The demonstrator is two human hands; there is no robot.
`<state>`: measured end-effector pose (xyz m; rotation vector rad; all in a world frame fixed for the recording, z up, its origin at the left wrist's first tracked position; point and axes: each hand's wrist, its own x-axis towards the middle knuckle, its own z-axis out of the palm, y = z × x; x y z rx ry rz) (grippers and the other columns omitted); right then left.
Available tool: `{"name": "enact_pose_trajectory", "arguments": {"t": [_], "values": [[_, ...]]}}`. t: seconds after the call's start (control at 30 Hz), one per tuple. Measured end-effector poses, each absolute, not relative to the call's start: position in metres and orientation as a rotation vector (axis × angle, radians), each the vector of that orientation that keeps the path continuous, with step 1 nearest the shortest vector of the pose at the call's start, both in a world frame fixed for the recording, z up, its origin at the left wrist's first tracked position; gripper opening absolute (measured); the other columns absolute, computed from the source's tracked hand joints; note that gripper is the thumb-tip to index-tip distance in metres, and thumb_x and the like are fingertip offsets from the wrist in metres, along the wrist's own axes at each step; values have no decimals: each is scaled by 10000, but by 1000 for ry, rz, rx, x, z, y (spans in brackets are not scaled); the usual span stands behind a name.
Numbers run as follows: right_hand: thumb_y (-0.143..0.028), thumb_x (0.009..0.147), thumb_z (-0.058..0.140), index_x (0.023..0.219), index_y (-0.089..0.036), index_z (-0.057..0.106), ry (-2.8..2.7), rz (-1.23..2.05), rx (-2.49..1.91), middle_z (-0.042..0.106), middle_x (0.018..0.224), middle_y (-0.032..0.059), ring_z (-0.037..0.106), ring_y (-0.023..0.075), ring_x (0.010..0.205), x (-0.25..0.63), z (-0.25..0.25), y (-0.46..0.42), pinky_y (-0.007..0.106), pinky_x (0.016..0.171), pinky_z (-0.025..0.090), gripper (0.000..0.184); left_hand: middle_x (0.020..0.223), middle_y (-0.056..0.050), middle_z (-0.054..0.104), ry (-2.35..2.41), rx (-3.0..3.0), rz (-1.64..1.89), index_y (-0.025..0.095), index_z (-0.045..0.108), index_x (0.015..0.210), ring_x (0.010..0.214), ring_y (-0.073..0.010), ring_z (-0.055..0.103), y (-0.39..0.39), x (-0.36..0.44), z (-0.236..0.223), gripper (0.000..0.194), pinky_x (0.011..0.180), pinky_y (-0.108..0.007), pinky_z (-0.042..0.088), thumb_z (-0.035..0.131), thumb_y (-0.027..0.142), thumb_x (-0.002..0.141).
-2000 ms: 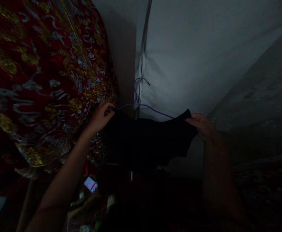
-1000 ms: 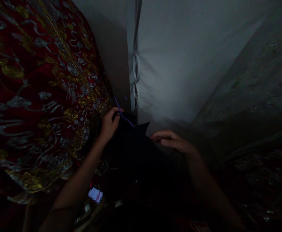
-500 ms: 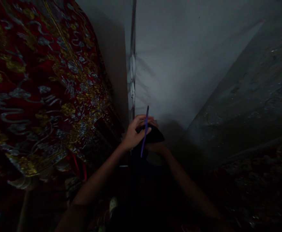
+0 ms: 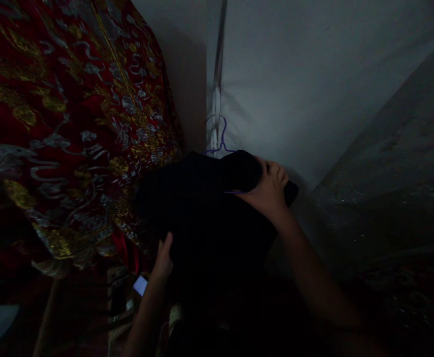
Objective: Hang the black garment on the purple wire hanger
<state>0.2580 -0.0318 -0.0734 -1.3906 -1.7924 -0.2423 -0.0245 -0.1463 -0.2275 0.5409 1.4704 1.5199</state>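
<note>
A dark, nearly black garment (image 4: pixel 209 213) spreads out in front of me on a purple clothes hanger (image 4: pixel 223 139), its hook and upper arms showing above the neck. A short purple piece also shows at the neck opening. My right hand (image 4: pixel 271 191) is closed around the cloth at the garment's right shoulder, thumb toward the neck. Lower down on the left, my left hand (image 4: pixel 164 260) pinches the garment's side edge, with its thumb in front and its fingers mostly hidden. Whether the hook hangs on the white strip (image 4: pixel 216 106) behind it, I cannot tell.
Red cloth (image 4: pixel 79 124) with gold and silver embroidery hangs close on the left. A pale wall (image 4: pixel 295 89) stands ahead, with a glossy, translucent-looking sheet (image 4: pixel 395 163) on the right. A small bright screen (image 4: pixel 140 285) lies low on the left. The scene is very dim.
The garment was bunched up between both hands with the hanger edge-on; now it is spread wide and the hanger faces me. My left hand has moved down and left, my right hand up and right.
</note>
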Motion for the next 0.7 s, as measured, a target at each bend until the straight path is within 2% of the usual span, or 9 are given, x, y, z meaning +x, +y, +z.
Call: {"name": "enact_pose_trajectory", "arguments": {"t": [0.07, 0.17, 0.23, 0.27, 0.33, 0.4, 0.5, 0.63, 0.7], "values": [[-658, 591, 802, 1487, -205, 371, -1853, -223, -1341, 421, 1353, 202, 382, 461, 1272, 253, -80, -43, 676, 1058, 242, 1093, 1131, -66, 724, 1515, 481, 1537, 245, 602, 1211, 1227, -253, 631, -143, -21, -237, 503, 1077, -413, 497, 784, 434, 782], [-642, 617, 793, 1522, -229, 300, -1840, -139, -1249, 318, 1496, 190, 257, 459, 1404, 249, -105, -62, 664, 1116, 207, 1111, 1154, -80, 723, 1463, 431, 1553, 227, 608, 1157, 1181, -249, 662, -139, -19, -240, 457, 1068, -417, 506, 812, 343, 765], [-610, 695, 750, 1497, -228, 317, -1634, -45, -1238, 312, 1519, 179, 266, 415, 1422, 240, -131, -73, 620, 1121, 262, 988, 1181, -83, 720, 1376, 425, 1535, 222, 620, 1130, 1156, -244, 677, -139, -19, -239, 393, 1056, -420, 517, 792, 302, 786], [-589, 747, 713, 1457, -222, 360, -1477, 22, -1253, 364, 1486, 174, 334, 383, 1389, 231, -148, -78, 584, 1102, 317, 873, 1191, -83, 718, 1344, 406, 1520, 220, 623, 1120, 1150, -241, 681, -139, -19, -239, 360, 1050, -417, 522, 777, 280, 800], [-553, 852, 603, 1276, -207, 490, -1134, 219, -1313, 541, 1282, 149, 524, 305, 1197, 206, -185, -83, 487, 1001, 437, 559, 1194, -79, 719, 1310, 337, 1479, 219, 622, 1108, 1141, -230, 686, -140, -20, -238, 309, 1038, -407, 531, 746, 230, 824], [-569, 883, 526, 1022, -199, 572, -1069, 632, -1395, 646, 979, 115, 615, 249, 901, 177, -223, -83, 387, 817, 504, 398, 1167, -75, 728, 1331, 266, 1431, 222, 610, 1099, 1104, -222, 702, -140, -23, -237, 298, 1016, -403, 545, 739, 198, 831], [-545, 831, 539, 809, -213, 597, -1172, 997, -1446, 680, 809, 91, 625, 238, 773, 141, -267, -78, 348, 730, 481, 338, 1116, -81, 740, 1374, 257, 1374, 211, 595, 1079, 1039, -222, 722, -139, -30, -239, 322, 984, -411, 561, 773, 208, 812], [-524, 812, 484, 593, -233, 538, -1194, 1041, -1476, 608, 599, 50, 578, 210, 606, 127, -290, -79, 319, 598, 419, 368, 1108, -86, 728, 1420, 316, 1410, 194, 604, 1033, 1039, -227, 716, -133, -44, -245, 288, 998, -409, 548, 776, 210, 802], [-526, 812, 463, 547, -231, 535, -1210, 1069, -1464, 573, 538, 39, 556, 196, 549, 130, -291, -85, 309, 558, 400, 403, 1153, -78, 706, 1461, 362, 1495, 207, 604, 1052, 1076, -222, 698, -128, -50, -253, 268, 1023, -398, 529, 746, 234, 827]]}}
